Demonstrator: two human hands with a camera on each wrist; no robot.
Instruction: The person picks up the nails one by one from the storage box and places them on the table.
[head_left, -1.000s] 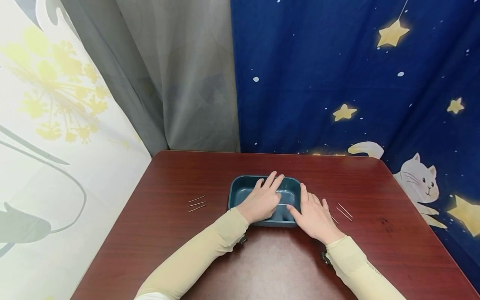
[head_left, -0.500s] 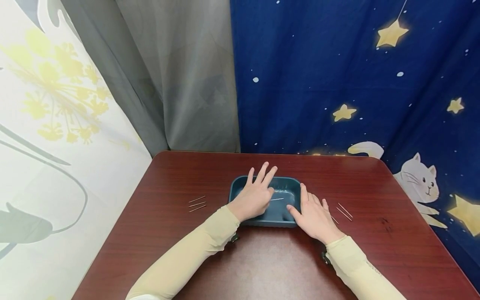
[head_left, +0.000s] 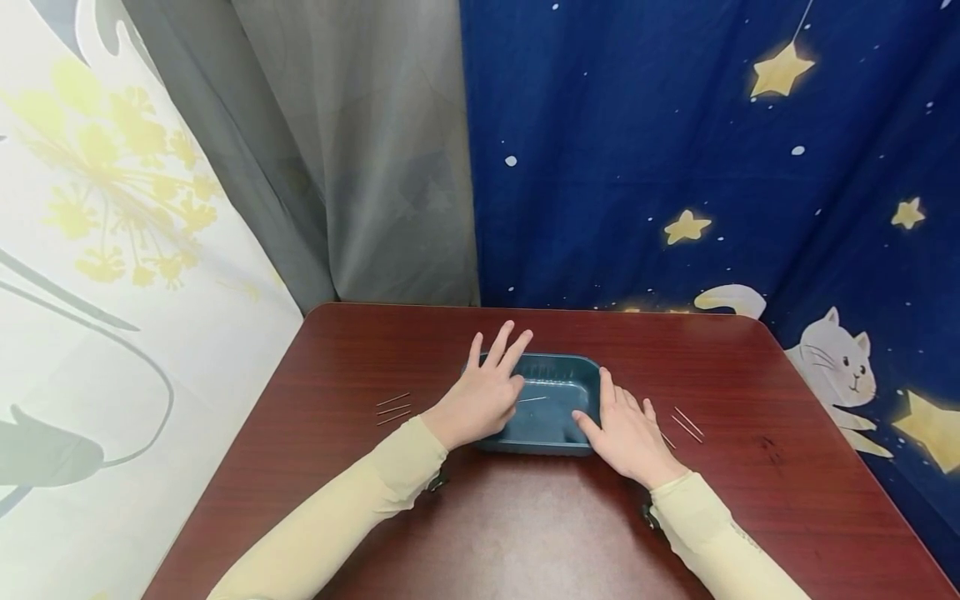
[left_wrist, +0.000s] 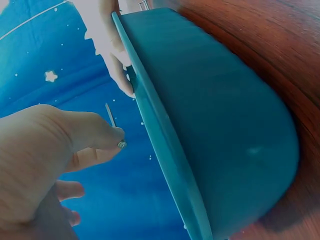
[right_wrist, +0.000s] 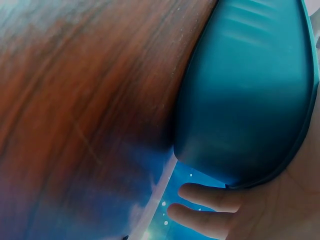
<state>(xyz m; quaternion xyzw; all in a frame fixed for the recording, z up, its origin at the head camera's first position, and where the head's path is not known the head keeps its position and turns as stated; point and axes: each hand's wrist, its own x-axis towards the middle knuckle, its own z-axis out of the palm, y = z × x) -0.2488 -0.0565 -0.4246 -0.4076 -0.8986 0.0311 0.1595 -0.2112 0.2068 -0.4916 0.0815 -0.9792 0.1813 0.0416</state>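
Note:
My left hand [head_left: 476, 400] is above the left end of a dark teal rectangular plastic container [head_left: 547, 448]. Its thumb and index finger pinch a thin metal nail [left_wrist: 110, 115], whose patterned round head shows at the fingertips in the left wrist view; the other fingers spread. From the head view, the nail's shaft overlaps the container's inside. My right hand [head_left: 630, 433] holds the container's right end, thumb over the rim and the other fingers along the outside. Seen from the right wrist, two fingers [right_wrist: 205, 220] stretch out past the container's wall [right_wrist: 250, 100].
Three nails [head_left: 393, 409] lie side by side on the brown wooden table [head_left: 525, 533] to the left. More nails [head_left: 687, 423] lie slanted beside my right hand, partly behind its fingers. A grey curtain [head_left: 397, 167] and a blue starry curtain [head_left: 600, 167] hang behind.
My left hand has moved left across the container with the nail, from its middle to its left end. The right hand has stayed at the right end.

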